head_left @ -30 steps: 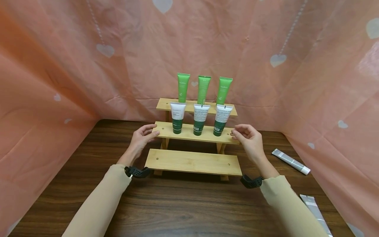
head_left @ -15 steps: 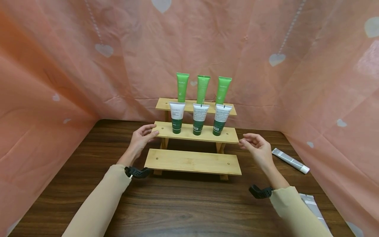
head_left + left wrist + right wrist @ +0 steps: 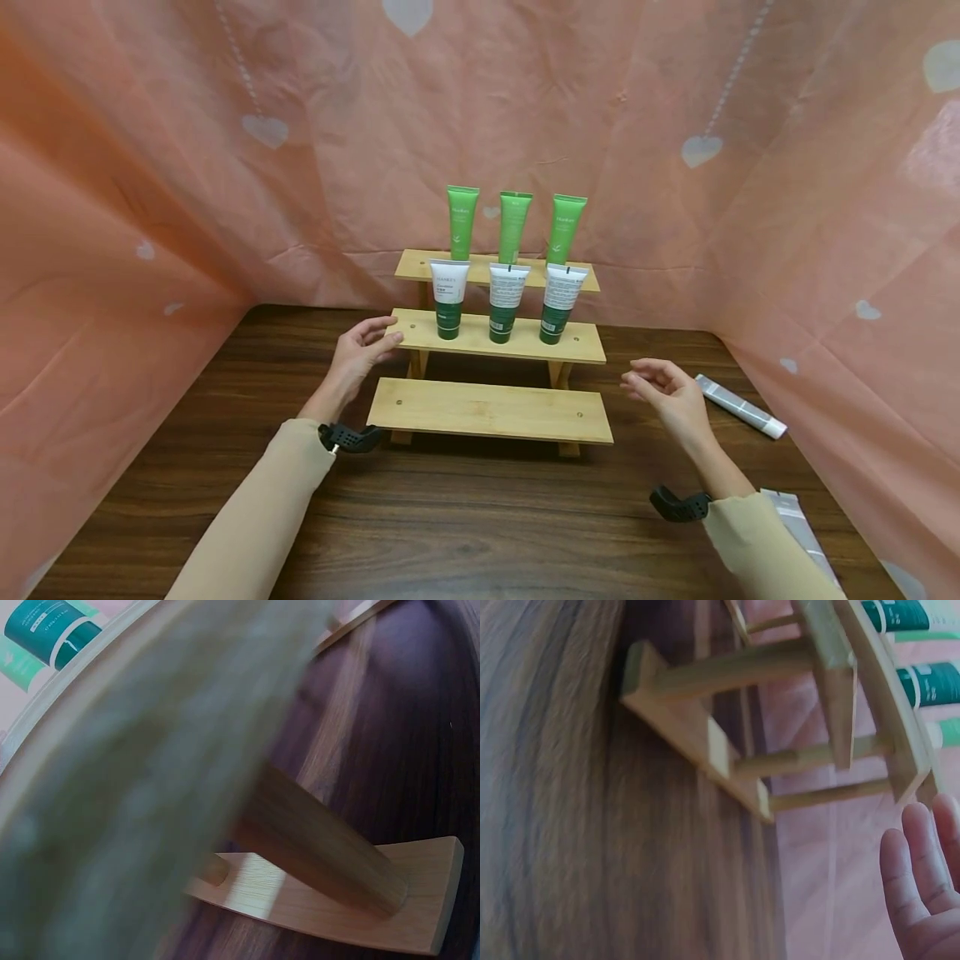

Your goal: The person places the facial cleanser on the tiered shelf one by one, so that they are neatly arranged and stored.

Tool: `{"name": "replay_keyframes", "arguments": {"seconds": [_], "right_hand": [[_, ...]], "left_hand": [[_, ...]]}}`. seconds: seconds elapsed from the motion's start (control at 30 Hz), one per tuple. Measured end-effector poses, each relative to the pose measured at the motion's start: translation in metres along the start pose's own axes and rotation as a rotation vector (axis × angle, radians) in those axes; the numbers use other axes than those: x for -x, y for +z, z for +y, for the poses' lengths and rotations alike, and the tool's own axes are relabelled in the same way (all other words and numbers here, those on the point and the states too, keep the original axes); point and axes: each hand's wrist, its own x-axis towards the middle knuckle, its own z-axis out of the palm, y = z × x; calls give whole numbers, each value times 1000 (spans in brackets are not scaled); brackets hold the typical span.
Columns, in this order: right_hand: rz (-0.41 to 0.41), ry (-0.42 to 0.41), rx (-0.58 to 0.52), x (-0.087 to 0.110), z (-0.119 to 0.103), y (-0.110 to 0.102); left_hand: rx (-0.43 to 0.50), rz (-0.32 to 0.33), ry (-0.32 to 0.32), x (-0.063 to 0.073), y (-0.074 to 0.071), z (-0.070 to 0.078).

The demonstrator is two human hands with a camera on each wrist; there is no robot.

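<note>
A three-tier wooden display stand stands on the table. My left hand holds the left end of its middle shelf, thumb and forefinger at the edge. To the right of the stand, my right hand is in the air, fingers loosely bent and holding nothing; its fingers show beside the stand in the right wrist view. On the middle shelf stand three white-and-green squeeze tubes, caps down. Three bright green tubes stand on the top shelf, their lower ends partly hidden. Nothing stands on the bottom shelf.
Two silver-grey tubes lie on the dark wood table at the right: one farther tube with a white cap, and one nearer tube partly behind the right sleeve. A pink cloth with white hearts encloses the back and sides.
My right hand has left the right end of the middle shelf and moved right and toward me. The left hand, the stand and the tubes on it stay in place.
</note>
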Motion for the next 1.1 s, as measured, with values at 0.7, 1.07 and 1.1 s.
{"name": "replay_keyframes", "arguments": {"seconds": [0.7,1.07,1.1], "right_hand": [[-102,235,130,70,-99,-2],[-104,252,106,93,-105,-35],[-105,254,107,95,-106,-39]], "left_hand": [[24,4,11,2,1,-2],[31,5,10,2,1,-4],[32,4,12,2,1,-4]]}}
